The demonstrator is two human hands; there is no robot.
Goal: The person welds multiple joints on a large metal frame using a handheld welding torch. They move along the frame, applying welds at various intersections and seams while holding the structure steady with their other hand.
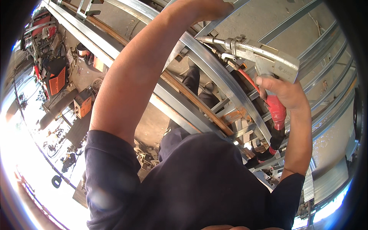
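Observation:
My right hand [285,92] is closed round the grip of a silver welding gun [264,53], its thumb over the back. The gun lies level, its narrow nozzle pointing left, close above a curved galvanised steel tube [224,82]. Red wrapping [276,111] covers the lower grip, and a dark cable with red bands runs down from it. A thin red hose [248,79] passes beneath the body. My left arm reaches far across the frame; the left hand [212,9] is by a straight steel tube [230,15] at the top edge, its fingers blurred and partly hidden.
Curved metal bars [326,74] fan out on the right. Long straight rails [188,107] cross diagonally, one rusty brown. My feet stand among the frame members. Orange-and-black machines [57,80], a bucket [81,49] and scattered tools lie at left. Metal scraps [147,153] sit below the rails.

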